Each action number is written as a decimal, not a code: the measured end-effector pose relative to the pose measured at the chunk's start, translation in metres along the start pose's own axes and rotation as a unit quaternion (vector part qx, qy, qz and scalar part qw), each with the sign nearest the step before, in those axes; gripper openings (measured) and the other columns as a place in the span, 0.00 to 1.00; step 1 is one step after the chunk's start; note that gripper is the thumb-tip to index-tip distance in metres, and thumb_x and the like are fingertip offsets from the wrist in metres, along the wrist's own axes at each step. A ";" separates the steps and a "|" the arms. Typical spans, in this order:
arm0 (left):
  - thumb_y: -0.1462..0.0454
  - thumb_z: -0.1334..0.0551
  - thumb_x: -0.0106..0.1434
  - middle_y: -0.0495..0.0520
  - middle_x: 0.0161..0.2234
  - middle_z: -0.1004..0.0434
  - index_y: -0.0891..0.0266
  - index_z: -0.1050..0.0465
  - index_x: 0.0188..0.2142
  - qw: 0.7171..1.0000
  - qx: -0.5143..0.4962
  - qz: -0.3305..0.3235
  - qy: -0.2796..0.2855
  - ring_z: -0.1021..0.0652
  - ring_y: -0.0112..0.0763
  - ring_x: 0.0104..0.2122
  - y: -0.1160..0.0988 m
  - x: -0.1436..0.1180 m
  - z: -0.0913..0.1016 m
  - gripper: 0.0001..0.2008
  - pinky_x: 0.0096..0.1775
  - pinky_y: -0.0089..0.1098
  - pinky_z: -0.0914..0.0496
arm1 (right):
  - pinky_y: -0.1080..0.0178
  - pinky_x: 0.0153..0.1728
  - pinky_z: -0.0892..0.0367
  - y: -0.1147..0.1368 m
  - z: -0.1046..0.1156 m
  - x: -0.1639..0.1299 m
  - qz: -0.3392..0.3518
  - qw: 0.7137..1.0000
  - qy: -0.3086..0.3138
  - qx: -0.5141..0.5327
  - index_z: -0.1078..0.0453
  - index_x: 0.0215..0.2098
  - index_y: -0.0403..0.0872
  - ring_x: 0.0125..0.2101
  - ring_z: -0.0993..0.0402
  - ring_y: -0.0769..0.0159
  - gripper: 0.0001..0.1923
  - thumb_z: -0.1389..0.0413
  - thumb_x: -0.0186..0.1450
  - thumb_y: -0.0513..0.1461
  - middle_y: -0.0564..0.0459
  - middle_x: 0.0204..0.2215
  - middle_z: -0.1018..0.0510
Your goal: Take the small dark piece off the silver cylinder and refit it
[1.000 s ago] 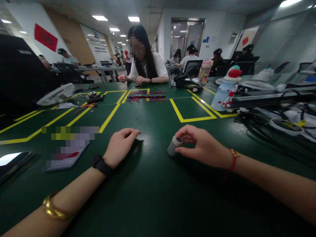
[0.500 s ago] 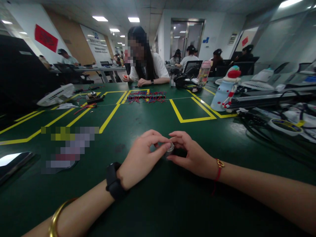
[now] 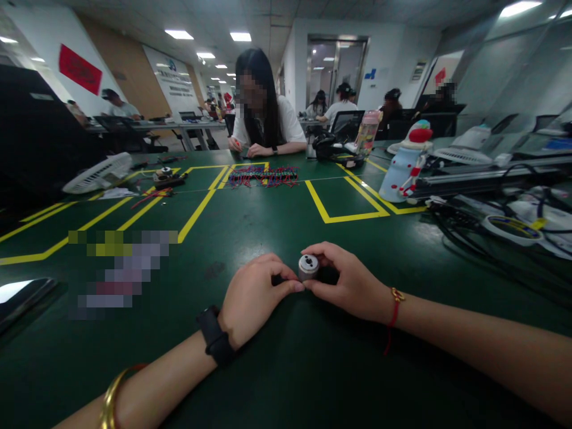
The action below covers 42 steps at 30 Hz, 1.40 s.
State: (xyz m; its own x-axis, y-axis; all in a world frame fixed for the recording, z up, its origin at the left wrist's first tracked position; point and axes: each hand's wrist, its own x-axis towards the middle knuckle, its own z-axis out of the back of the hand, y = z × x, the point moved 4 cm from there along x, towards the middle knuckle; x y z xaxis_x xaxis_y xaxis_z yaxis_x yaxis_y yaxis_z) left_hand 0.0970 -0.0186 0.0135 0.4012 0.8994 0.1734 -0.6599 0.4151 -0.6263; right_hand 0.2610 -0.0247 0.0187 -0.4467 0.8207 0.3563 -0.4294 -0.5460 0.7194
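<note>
A small silver metal cylinder stands upright on the green table, its top face showing a few dark holes. My right hand grips it from the right, with the thumb low at the near side and the fingers at the far side. At the cylinder's lower left is my left hand, thumb and forefinger pinched together. Whatever lies between those two fingertips, if anything, is too small to make out. The left fingertips are very close to the cylinder's base and to the right thumb.
Yellow tape marks areas on the table. Ahead lies a bundle of coloured wires, with a person seated beyond. A blue bottle and black cables are on the right; a phone and white fan are left.
My left fingers have come off the cylinder's top and moved down to its lower left, uncovering the top face. My right hand stays around the cylinder.
</note>
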 end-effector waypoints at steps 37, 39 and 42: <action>0.50 0.48 0.59 0.50 0.26 0.25 0.59 0.24 0.34 0.974 -0.006 0.161 -0.159 0.28 0.31 0.24 0.065 0.011 0.056 0.20 0.26 0.29 0.39 | 0.62 0.41 0.36 0.011 -0.011 0.007 0.093 0.972 0.136 -0.167 0.27 0.38 0.48 0.39 0.33 0.68 0.11 0.50 0.64 0.38 0.51 0.37 0.27; 0.50 0.48 0.59 0.50 0.26 0.26 0.59 0.24 0.34 0.974 -0.009 0.161 -0.158 0.28 0.31 0.24 0.066 0.011 0.056 0.20 0.26 0.29 0.39 | 0.64 0.41 0.35 0.004 0.013 0.011 0.070 0.976 0.095 -0.184 0.27 0.36 0.47 0.38 0.32 0.69 0.11 0.52 0.65 0.38 0.51 0.36 0.27; 0.50 0.48 0.59 0.50 0.27 0.26 0.59 0.24 0.35 0.975 -0.008 0.158 -0.156 0.28 0.31 0.25 0.066 0.010 0.056 0.20 0.27 0.29 0.39 | 0.62 0.41 0.37 -0.012 0.079 0.019 0.017 0.962 -0.022 -0.273 0.27 0.38 0.45 0.38 0.31 0.67 0.12 0.51 0.64 0.39 0.50 0.37 0.25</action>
State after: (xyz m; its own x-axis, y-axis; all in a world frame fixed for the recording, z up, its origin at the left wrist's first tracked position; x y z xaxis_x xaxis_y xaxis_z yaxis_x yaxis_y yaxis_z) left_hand 0.0218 0.0259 0.0170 -0.0351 0.9810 0.1908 -0.7081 0.1103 -0.6974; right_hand 0.3196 0.0105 0.0633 -0.4394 0.8002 0.4081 -0.7683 -0.5702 0.2909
